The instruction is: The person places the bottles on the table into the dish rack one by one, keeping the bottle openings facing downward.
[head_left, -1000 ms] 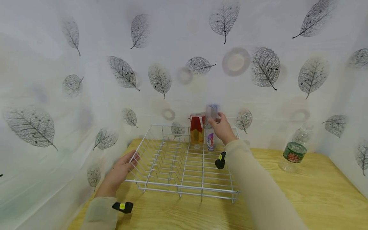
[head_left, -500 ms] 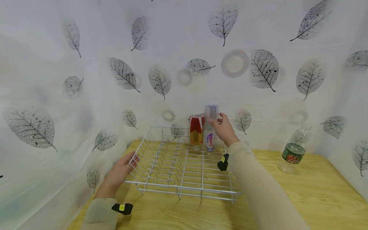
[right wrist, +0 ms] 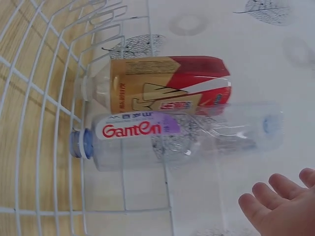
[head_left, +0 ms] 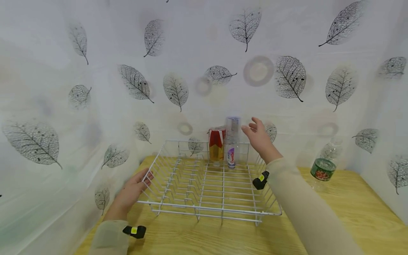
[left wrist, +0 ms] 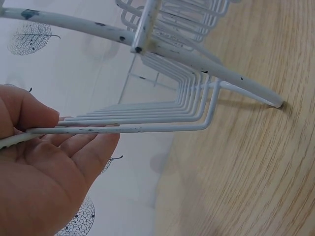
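Observation:
A white wire dish rack (head_left: 210, 206) stands on the wooden table. My left hand (head_left: 132, 187) grips its left side; in the left wrist view the thumb and fingers lie on either side of the rim wire (left wrist: 118, 130). Inside the rack, along its back, a clear Ganten water bottle (right wrist: 130, 130) stands upside down, its blue cap among the floor wires. Beside it, to the left, a bottle with a red and gold label (head_left: 217, 143) is also upside down. My right hand (head_left: 259, 136) is raised to the right of the Ganten bottle, apart from it, fingers loose and holding nothing.
To the right of the rack, a clear bottle with a green label (head_left: 323, 169) stands upright on the wooden table (head_left: 353, 209). Upright wire dividers (head_left: 192, 177) fill the rack's left half. A white leaf-print curtain (head_left: 197, 42) hangs close behind and along the left.
My right hand has let go of the Ganten bottle and drawn away to the right. The bottle stays standing in the rack. My left hand has kept its place on the rack.

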### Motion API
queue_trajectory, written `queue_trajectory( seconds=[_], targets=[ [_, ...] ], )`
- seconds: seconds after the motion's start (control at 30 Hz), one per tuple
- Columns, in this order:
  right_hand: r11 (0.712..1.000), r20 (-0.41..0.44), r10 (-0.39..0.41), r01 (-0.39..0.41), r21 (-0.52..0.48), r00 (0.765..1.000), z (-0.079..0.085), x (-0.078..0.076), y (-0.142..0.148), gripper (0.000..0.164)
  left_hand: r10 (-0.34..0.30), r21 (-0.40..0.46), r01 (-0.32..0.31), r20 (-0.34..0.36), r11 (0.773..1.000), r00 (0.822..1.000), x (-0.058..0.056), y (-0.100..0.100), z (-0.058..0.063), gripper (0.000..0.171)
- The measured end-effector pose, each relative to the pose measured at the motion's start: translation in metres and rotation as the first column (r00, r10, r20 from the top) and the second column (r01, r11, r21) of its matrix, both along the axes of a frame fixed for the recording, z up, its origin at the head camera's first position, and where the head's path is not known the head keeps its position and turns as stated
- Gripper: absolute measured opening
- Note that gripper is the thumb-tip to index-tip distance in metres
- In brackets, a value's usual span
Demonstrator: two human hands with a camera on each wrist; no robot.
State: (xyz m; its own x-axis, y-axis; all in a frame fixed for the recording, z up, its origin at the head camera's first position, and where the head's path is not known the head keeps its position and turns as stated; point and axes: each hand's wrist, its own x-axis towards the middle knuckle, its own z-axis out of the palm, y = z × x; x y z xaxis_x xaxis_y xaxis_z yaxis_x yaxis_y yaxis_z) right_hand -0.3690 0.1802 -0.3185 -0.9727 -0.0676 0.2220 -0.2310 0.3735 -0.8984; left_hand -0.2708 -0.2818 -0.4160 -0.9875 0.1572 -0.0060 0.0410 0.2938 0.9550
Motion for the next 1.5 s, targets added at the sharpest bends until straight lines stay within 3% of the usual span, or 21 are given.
queue_trajectory(
  seconds=[0.23, 0.57, 0.83, 1.1, 1.5],
  targets=[
    [0.999, -0.064, -0.011, 0.014, 0.036, 0.998, 0.012, 0.023, 0.023, 0.086, -0.012, -0.002, 0.012, 0.009, 1.000, 1.000, 0.001, -0.001, 0.000, 0.062],
    [0.998, -0.160, -0.034, 0.042, 0.043, 0.986, 0.012, 0.056, 0.065, 0.085, -0.005, -0.012, 0.006, 0.006, 1.000, 1.000, 0.002, -0.005, -0.003, 0.061],
    [0.986, -0.260, -0.142, 0.161, 0.054, 0.955, 0.006, 0.093, 0.102, 0.079, -0.027, 0.007, 0.026, 0.011, 1.000, 1.000, -0.001, -0.001, -0.003, 0.064],
    [0.942, -0.270, -0.314, 0.335, 0.036, 0.910, -0.024, 0.124, 0.134, 0.077, -0.019, 0.015, 0.019, 0.012, 1.000, 1.000, 0.000, 0.000, 0.001, 0.063],
    [0.864, -0.139, -0.503, 0.493, -0.103, 0.853, -0.072, 0.134, 0.179, 0.082, -0.017, -0.005, 0.017, -0.006, 1.000, 1.000, 0.002, -0.001, -0.001, 0.061]
  ],
)
